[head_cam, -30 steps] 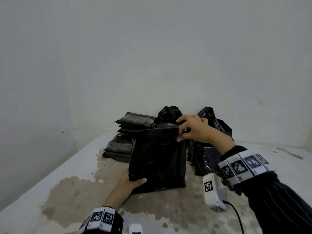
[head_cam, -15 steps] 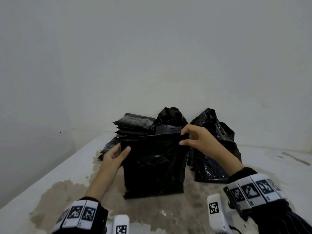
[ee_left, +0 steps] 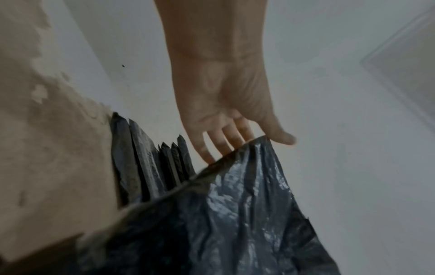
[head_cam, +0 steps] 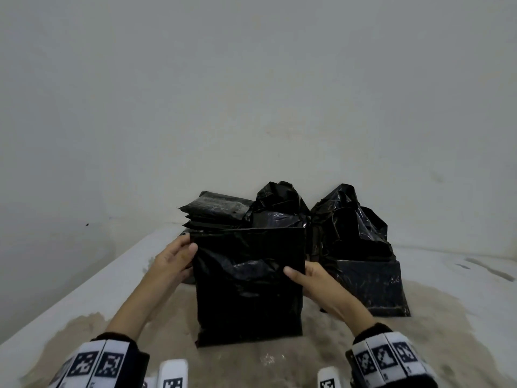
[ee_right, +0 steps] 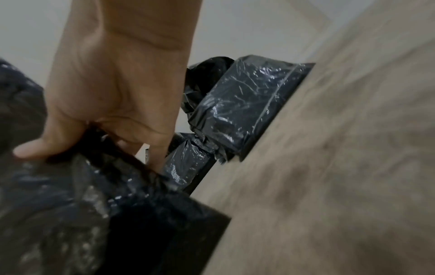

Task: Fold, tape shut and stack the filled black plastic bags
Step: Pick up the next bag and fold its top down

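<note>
1. The bag (head_cam: 249, 284) is standing upright on the near middle of the stained table (head_cam: 419, 345), its flat face turned toward the person and its bottom edge resting on the surface.
2. The left hand (head_cam: 172, 263) is reaching in from the near left, forearm angled up and toward the bag, and is gripping the bag's upper left edge. In the left wrist view the thumb (ee_left: 280, 136) is lying on the near face while the fingers (ee_left: 226, 141) are going behind the edge, so the plastic is pinched between them.
3. The right hand (head_cam: 316, 281) is coming in from the near right, lower than the left, and is holding the bag's right edge at about mid-height. Its thumb (ee_right: 35, 148) is pressing on the near face and the fingers (ee_right: 157, 148) are wrapping round the back, as the right wrist view shows.
4. Both wrists are wearing bands (head_cam: 387, 357) printed with black-and-white markers.
5. A stack (head_cam: 215, 211) of flat, folded bags is lying at the far left, behind the held bag.
6. Two loose, crumpled bags are standing at the far side: one (head_cam: 279, 203) right behind the held bag, another (head_cam: 361, 256) to its right, near the wall (head_cam: 251, 93).
</note>
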